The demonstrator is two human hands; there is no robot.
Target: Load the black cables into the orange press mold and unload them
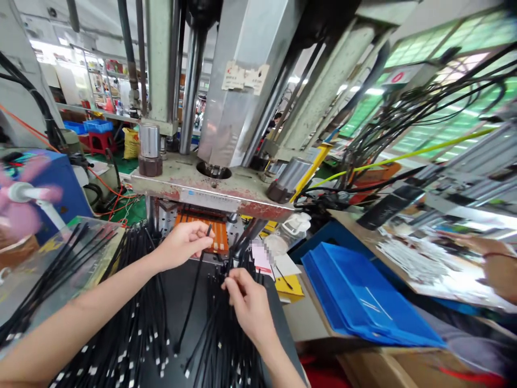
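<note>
My left hand [188,243] pinches the upper end of one black cable [193,302], which hangs down over the dark work surface [173,291]. Just behind that hand lies an orange plate [220,233] under the press [214,183]. My right hand [246,296] is closed at the top of the right bundle of black cables [226,345], its thumb and fingertips together; whether a cable is between them is too small to tell. To the left lies another heap of black cables [137,323] with white ends.
Blue trays [355,291] stand at the right, beyond them white cables [416,258] and another person's arm [501,269]. A pink fan [20,191] is at the far left. A clear jug [297,226] sits right of the press.
</note>
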